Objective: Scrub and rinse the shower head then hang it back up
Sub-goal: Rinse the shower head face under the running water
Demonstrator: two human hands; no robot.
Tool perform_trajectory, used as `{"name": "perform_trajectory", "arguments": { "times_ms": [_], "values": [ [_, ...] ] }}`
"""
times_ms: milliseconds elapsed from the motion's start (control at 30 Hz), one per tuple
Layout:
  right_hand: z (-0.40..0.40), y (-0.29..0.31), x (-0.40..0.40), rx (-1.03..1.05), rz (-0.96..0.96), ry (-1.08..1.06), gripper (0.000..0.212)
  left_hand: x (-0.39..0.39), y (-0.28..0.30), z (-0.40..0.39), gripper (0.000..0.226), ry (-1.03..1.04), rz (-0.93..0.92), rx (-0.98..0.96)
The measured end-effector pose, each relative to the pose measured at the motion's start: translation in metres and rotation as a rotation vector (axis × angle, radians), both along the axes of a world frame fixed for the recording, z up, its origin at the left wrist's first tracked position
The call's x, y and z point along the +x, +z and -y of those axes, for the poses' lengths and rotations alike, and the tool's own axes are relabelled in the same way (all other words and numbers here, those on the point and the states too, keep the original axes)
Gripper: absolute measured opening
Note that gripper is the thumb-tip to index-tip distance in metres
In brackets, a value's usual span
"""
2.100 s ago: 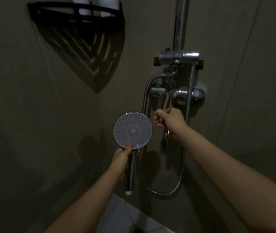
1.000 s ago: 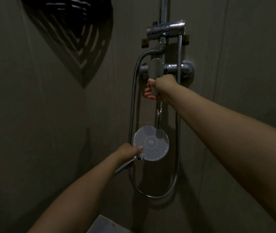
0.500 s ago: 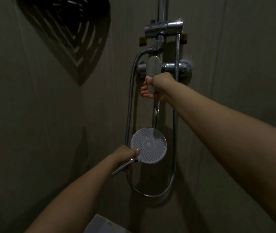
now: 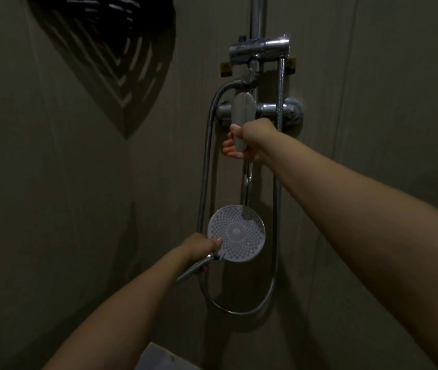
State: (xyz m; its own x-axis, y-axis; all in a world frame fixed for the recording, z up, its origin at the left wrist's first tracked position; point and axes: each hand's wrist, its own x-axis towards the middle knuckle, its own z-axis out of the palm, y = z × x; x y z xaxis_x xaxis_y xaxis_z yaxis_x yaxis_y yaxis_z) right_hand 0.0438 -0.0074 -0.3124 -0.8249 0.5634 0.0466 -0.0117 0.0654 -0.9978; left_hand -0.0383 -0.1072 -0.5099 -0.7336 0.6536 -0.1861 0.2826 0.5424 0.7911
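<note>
You are in the rinsing part of the job, as far as this view lets you judge. Your left hand (image 4: 199, 248) has its fingers wrapped round the chrome handle of the round white-faced shower head (image 4: 236, 234), holding it face up well below the chrome mixer valve (image 4: 259, 112) on the wall. Your right hand (image 4: 247, 141) grips the flat chrome lever (image 4: 240, 118) at the front of that valve, thumb on top and fingers (image 4: 229, 150) curled underneath. A thin stream of water (image 4: 247, 182) drops from the spout under the valve and lands on the upper edge of the spray face. Whether scrubbing is finished cannot be told; no brush or cloth is in sight. What is left, I judge, is to wet the whole face, shut off the water, and lift the head to the chrome bracket (image 4: 259, 49) on the vertical rail above the valve, which stands empty. The metal hose (image 4: 239, 309) hangs in a loop below the valve.
</note>
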Motion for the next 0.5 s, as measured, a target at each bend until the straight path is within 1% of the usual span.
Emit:
{"name": "perform_trajectory", "arguments": {
  "times_ms": [267,433,500],
  "values": [
    [0.0048,-0.0003,0.0068,0.017,-0.021,0.013,0.033,-0.0013,-0.004,0.0006,0.036,0.009,0.001,0.006],
    [0.0024,0.001,0.006,0.012,-0.012,0.008,0.029,-0.0011,-0.0065,0.0,0.047,-0.01,0.004,0.009],
    [0.0021,0.0016,0.006,0.016,-0.002,0.006,0.028,-0.0009,-0.0075,-0.0005,0.047,-0.015,0.002,0.009]
  ]
}}
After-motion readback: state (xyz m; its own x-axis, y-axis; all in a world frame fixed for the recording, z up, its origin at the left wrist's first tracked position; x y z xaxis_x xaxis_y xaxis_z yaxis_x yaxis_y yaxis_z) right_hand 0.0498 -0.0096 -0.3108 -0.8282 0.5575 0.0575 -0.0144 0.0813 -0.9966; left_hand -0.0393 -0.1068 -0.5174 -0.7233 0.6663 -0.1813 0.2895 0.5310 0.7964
